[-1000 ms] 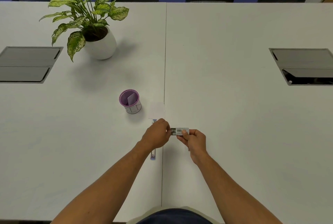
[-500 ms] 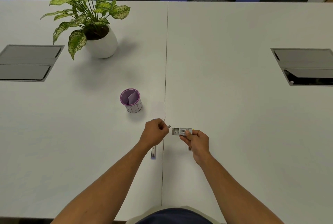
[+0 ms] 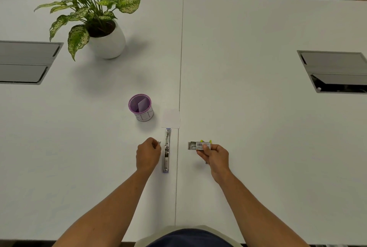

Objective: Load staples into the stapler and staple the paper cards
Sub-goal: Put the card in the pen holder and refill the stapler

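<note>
The left hand (image 3: 148, 154) is pinching a small staple strip (image 3: 159, 143) beside the opened stapler (image 3: 167, 150); the right hand (image 3: 215, 154) is gripping the staple box (image 3: 199, 145) above the tabletop (image 3: 258, 127).

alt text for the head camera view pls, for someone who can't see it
Seen from above, a person's left hand pinches a small strip of staples beside an opened stapler lying flat on a white table, while the right hand holds a slid-open staple box. Beyond lie a white card, a purple cup and a potted plant.
</note>
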The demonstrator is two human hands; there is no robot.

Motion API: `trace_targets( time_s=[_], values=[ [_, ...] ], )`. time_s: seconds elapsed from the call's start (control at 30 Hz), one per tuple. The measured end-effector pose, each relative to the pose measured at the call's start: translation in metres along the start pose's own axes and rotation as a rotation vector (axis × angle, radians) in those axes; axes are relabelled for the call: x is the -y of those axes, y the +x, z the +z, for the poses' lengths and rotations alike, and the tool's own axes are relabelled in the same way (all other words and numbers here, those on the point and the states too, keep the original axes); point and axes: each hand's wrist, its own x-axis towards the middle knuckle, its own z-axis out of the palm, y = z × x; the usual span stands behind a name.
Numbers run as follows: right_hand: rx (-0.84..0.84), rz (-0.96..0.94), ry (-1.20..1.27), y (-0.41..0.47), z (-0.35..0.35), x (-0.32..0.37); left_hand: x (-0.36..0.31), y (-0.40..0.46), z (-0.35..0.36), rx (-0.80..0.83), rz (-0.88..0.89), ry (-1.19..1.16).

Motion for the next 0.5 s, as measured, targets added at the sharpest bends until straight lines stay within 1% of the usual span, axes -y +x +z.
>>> trace_targets(
  time_s=[0.2,0.4,0.5],
  values=[
    [-0.016,0.002,0.015,0.003,-0.003,-0.002,0.016,0.002,0.009,0.079,-0.030,0.062],
    [-0.030,-0.005,0.010,0.005,-0.006,0.000,0.022,0.004,0.015,0.128,-0.048,0.032],
    [-0.037,-0.012,0.018,0.006,-0.005,-0.001,0.020,0.004,0.014,0.067,-0.028,0.012]
  ],
)
